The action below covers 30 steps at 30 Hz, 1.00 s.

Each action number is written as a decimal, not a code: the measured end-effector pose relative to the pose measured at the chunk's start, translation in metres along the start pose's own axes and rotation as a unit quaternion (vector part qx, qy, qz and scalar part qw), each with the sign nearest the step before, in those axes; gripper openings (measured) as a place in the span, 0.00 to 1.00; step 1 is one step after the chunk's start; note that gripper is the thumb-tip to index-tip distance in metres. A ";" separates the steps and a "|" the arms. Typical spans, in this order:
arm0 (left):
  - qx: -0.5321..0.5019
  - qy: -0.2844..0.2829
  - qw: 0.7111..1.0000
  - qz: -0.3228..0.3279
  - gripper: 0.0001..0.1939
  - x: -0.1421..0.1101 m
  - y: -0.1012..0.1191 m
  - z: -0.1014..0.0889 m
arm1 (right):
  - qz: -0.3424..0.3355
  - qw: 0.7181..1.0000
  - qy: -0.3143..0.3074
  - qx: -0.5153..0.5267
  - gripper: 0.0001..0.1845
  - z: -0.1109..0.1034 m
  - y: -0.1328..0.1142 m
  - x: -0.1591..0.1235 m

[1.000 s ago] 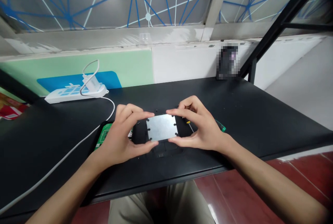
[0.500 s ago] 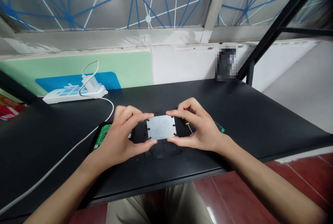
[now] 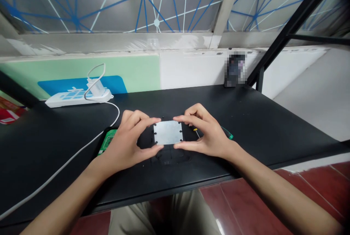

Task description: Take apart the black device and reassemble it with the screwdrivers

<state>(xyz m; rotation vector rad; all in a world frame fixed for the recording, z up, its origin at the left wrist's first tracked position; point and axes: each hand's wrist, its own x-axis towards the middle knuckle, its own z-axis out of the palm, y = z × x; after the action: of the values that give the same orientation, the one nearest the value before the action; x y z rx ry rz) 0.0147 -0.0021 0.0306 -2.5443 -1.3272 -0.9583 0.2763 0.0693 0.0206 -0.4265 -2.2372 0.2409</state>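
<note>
A flat silver metal plate (image 3: pixel 167 132) with small dark notches along its left and right edges is held up in front of me over the black table. My left hand (image 3: pixel 128 138) pinches its left corners between thumb and index finger. At the right corners, my right hand (image 3: pixel 206 133) grips it the same way. A green circuit board (image 3: pixel 108 141) in a black frame lies partly hidden behind my left hand. Beside my right hand are a thin tool with a yellow end (image 3: pixel 195 130) and a green-tipped item (image 3: pixel 230 136), mostly covered by the hand.
On the black table (image 3: pixel 262 125), a white power strip (image 3: pixel 79 98) with a plugged-in charger (image 3: pixel 95 87) stands at the back left. Its white cable (image 3: pixel 65 161) runs along the left side. A blurred dark object (image 3: pixel 235 70) leans at the back right. Something red (image 3: pixel 11 114) is at far left.
Both hands still hold the metal plate by its corners. The plate and right hand appear slightly further left, while the whole view has shifted a little.
</note>
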 end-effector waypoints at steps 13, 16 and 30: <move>0.053 0.020 0.998 0.041 0.22 0.001 0.013 0.016 | -0.059 0.997 -0.006 -0.055 0.33 0.012 -0.005 -0.002; 0.039 0.028 0.998 0.039 0.21 0.001 0.014 0.017 | -0.066 0.996 -0.005 -0.058 0.34 0.014 -0.007 -0.002; -0.235 0.019 0.965 -0.115 0.28 0.000 0.015 0.014 | 0.053 0.996 -0.068 -0.024 0.35 0.021 -0.007 -0.001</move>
<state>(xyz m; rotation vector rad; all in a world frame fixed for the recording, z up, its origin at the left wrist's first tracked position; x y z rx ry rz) 0.0329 -0.0064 0.0225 -2.7099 -1.5685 -1.5215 0.2593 0.0615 0.0088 -0.5704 -2.3603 0.2779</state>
